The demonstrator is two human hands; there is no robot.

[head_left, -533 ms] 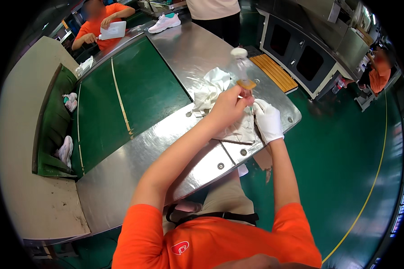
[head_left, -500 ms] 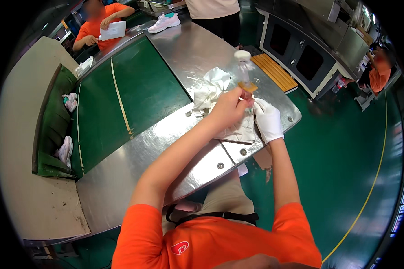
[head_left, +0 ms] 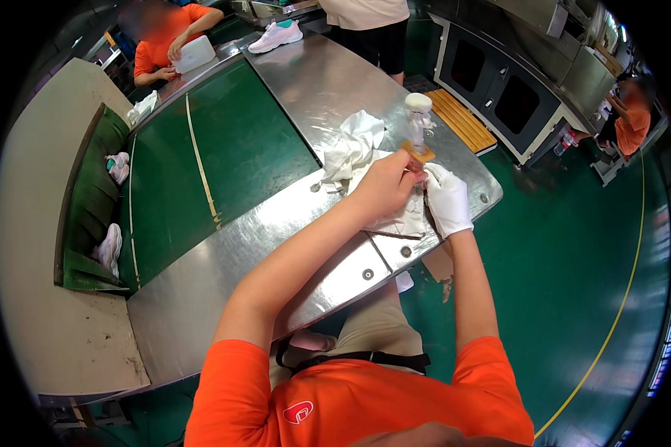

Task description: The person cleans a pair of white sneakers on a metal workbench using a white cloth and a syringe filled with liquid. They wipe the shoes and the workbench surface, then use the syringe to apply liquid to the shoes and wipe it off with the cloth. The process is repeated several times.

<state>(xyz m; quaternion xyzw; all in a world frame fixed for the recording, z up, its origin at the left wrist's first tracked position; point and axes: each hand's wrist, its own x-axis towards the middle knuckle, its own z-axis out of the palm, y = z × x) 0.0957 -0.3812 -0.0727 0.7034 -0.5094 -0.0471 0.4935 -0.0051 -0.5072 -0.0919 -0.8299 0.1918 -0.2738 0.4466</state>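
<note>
My bare left hand (head_left: 386,186) is closed, its thumb and fingers pinched together close to the gloved fingertips of the other hand. My right hand (head_left: 449,200), in a white glove, has its fingers curled inward. Whatever lies between the two hands is too small and covered to make out. Just beyond the fingertips stands a clear bottle (head_left: 417,135) with a round white top, and a yellowish flat piece (head_left: 419,152) is at its lower end. White crumpled cloth (head_left: 350,153) lies left of my hands and also beneath them.
A metal table (head_left: 291,231) borders a green conveyor belt (head_left: 238,134). A pink-white shoe (head_left: 276,36) stands at the far end; another shoe (head_left: 110,249) sits at the left by green flaps. Across the belt, a person in orange holds a white container (head_left: 195,54). A slatted yellow board (head_left: 462,119) lies beyond.
My hands have shifted slightly, with the fingertips still together. The far person's white container has tipped and moved lower. The whole view has shifted a little.
</note>
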